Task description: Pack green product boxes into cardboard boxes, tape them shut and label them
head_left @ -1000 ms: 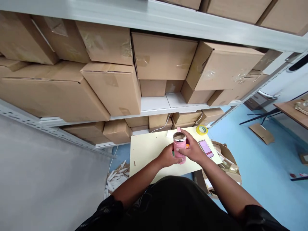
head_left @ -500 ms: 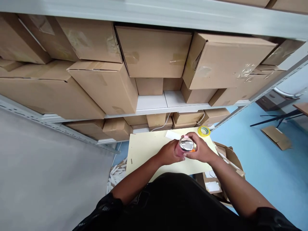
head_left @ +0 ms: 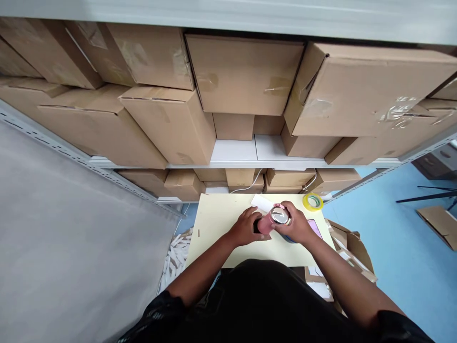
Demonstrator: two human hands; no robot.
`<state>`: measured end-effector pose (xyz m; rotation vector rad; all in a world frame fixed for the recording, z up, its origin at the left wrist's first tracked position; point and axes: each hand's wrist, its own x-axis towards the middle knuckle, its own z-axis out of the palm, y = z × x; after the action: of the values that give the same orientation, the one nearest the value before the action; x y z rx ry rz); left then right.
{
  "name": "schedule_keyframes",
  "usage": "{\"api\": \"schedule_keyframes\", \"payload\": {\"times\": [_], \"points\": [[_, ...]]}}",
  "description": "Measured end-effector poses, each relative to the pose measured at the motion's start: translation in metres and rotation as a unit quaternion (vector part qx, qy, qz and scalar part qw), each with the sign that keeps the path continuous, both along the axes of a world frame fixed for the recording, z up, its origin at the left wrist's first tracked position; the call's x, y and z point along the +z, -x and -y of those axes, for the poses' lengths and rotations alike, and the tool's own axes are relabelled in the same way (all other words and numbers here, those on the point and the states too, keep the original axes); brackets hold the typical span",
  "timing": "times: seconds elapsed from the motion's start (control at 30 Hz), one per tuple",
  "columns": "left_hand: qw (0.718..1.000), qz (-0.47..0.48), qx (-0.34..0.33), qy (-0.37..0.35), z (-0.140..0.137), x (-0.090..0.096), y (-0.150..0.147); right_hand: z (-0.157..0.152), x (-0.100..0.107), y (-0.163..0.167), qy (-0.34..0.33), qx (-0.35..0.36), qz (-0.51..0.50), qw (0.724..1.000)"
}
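Note:
Over the pale yellow table top (head_left: 217, 228), a pink cup-like container (head_left: 264, 224) with a shiny silver lid (head_left: 279, 215) is held tilted, its lid end toward the right. My right hand (head_left: 298, 226) is closed around the lid end. Around the lower end curves my left hand (head_left: 244, 228), its fingers and thumb apart, with a dark gap between palm and container. A white flat piece (head_left: 262, 203) lies just behind my hands. Something blue (head_left: 288, 239) shows partly under my right hand.
A roll of yellow tape (head_left: 312, 202) lies at the table's back right corner, near a flat pinkish-screened object (head_left: 314, 227). Shelves with cardboard boxes (head_left: 246, 71) rise ahead. An open carton (head_left: 352, 245) stands right of the table; white scraps (head_left: 176, 255) are heaped at left.
My left hand has loosened and shifted slightly left from the container, showing more of its pink body. My right hand keeps its hold. The camera view has turned a little left.

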<state>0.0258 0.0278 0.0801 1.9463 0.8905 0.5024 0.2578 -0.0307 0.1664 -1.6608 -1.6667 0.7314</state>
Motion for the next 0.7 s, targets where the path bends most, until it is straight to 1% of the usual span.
{"api": "schedule_keyframes", "payload": {"times": [0.1,0.17,0.23,0.33,0.4,0.47,0.53,0.6,0.7], "points": [[0.999,0.006,0.013,0.044,-0.001,-0.026,0.005,0.005,-0.015,0.006,-0.009,-0.037,-0.013,0.999],[0.998,0.024,0.019,0.063,-0.001,-0.037,0.005,0.009,-0.019,0.010,-0.016,-0.048,-0.006,0.999],[0.996,0.037,0.018,0.078,0.000,-0.044,0.005,0.013,-0.018,0.013,-0.023,-0.040,0.002,0.999],[0.994,0.049,0.015,0.100,-0.002,-0.049,0.008,0.020,-0.017,0.016,-0.024,-0.027,0.006,0.999],[0.992,0.060,0.015,0.112,-0.004,-0.051,0.011,0.024,-0.021,0.017,-0.015,-0.040,0.012,0.999],[0.991,0.069,0.014,0.111,-0.006,-0.053,0.012,0.026,-0.030,0.019,-0.001,-0.048,0.027,0.998],[0.992,0.072,-0.001,0.099,-0.006,-0.055,0.011,0.025,-0.042,0.021,0.020,-0.027,0.050,0.998],[0.993,0.075,-0.024,0.084,-0.006,-0.057,0.010,0.022,-0.055,0.023,0.032,0.014,0.077,0.996],[0.994,0.072,-0.035,0.072,-0.005,-0.058,0.009,0.017,-0.073,0.026,0.022,0.080,0.139,0.987]]}}
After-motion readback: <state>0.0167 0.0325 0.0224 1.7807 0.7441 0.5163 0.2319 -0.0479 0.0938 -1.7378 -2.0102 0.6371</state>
